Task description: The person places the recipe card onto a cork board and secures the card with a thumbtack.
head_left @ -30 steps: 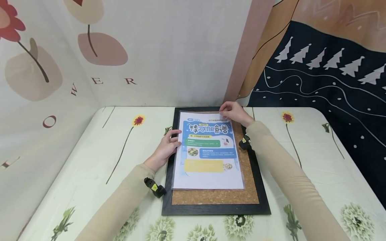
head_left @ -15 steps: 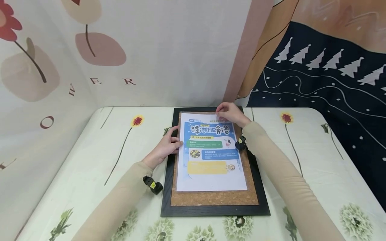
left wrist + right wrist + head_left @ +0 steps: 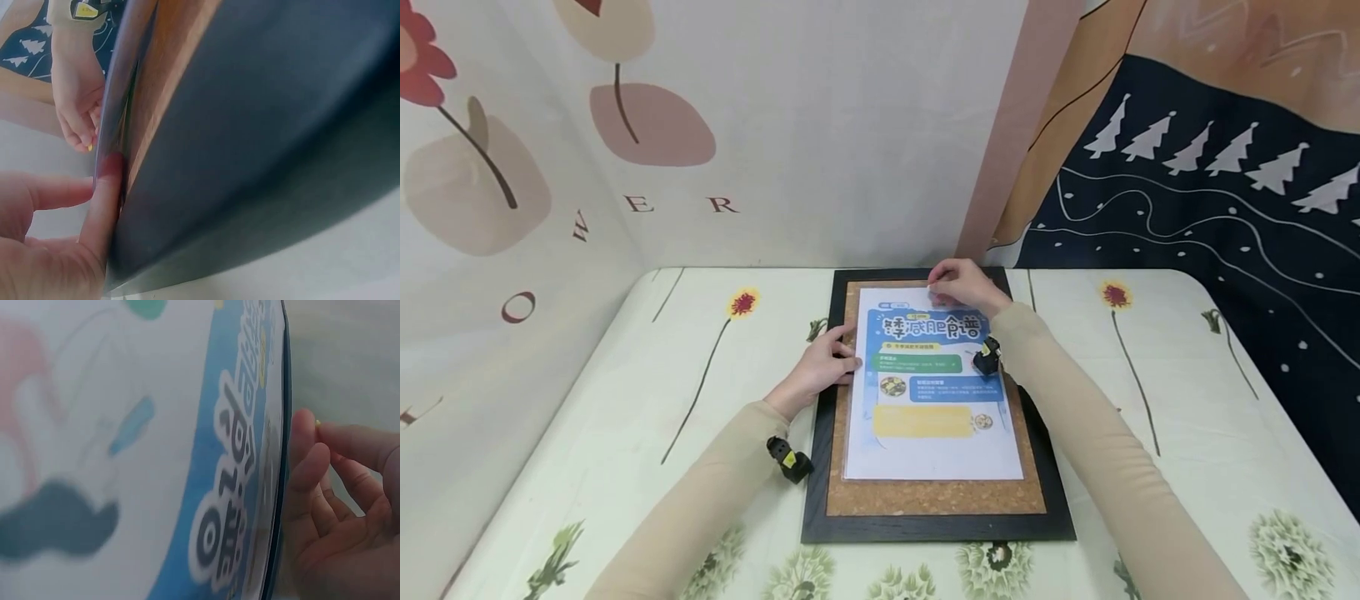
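Observation:
A printed sheet (image 3: 932,454) in a clear plastic sleeve, with Chinese text on blue, lies over a black-framed cork board (image 3: 936,527). My left hand (image 3: 815,371) pinches the sheet's left edge between thumb and finger, as the left wrist view shows at close range. At the sheet's top edge is my right hand (image 3: 967,287), its fingertips overlapping the edge in the head view. Between its thumb and forefinger it pinches a small yellow push pin (image 3: 317,423), mostly hidden by the fingertips. A bare strip of cork (image 3: 925,500) shows below the sheet.
The board lies on a table with a flower-print cloth (image 3: 700,400), near its back edge. A white printed curtain (image 3: 820,133) hangs right behind it. To the right is a dark blue cloth (image 3: 1225,217) with white trees. Each wrist wears a small black camera (image 3: 788,458).
The sheet has shifted right and slightly toward me on the cork, with my left hand still at its edge. My right hand has moved left along the sheet's top edge.

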{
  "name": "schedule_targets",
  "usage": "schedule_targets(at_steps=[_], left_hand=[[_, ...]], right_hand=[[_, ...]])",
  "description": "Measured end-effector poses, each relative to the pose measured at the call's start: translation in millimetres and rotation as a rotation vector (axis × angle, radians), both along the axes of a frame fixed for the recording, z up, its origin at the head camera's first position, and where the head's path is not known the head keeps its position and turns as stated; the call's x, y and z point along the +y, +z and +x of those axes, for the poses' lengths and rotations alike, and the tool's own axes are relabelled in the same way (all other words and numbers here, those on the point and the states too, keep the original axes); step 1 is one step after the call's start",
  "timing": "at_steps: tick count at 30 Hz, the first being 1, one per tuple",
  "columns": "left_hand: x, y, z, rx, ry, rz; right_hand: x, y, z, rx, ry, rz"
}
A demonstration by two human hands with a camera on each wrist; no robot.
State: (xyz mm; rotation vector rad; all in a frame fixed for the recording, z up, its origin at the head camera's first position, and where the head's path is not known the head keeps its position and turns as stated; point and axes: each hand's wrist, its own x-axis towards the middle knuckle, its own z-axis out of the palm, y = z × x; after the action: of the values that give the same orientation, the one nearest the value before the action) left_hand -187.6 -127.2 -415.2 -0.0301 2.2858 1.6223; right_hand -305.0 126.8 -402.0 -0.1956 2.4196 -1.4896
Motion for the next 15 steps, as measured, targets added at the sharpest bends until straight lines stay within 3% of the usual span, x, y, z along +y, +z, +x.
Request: schedule_targets(at_steps=[8, 15], left_hand=[[1.6, 0.8, 0.2, -0.016, -0.003, 0.038], [0.2, -0.6, -1.0, -0.032, 0.004, 0.045]], right_hand=[[-11, -1.1, -3.5, -0.072, -0.03, -0.014], [-22, -2.1, -4.9, -0.154, -0.16, -0.029]])
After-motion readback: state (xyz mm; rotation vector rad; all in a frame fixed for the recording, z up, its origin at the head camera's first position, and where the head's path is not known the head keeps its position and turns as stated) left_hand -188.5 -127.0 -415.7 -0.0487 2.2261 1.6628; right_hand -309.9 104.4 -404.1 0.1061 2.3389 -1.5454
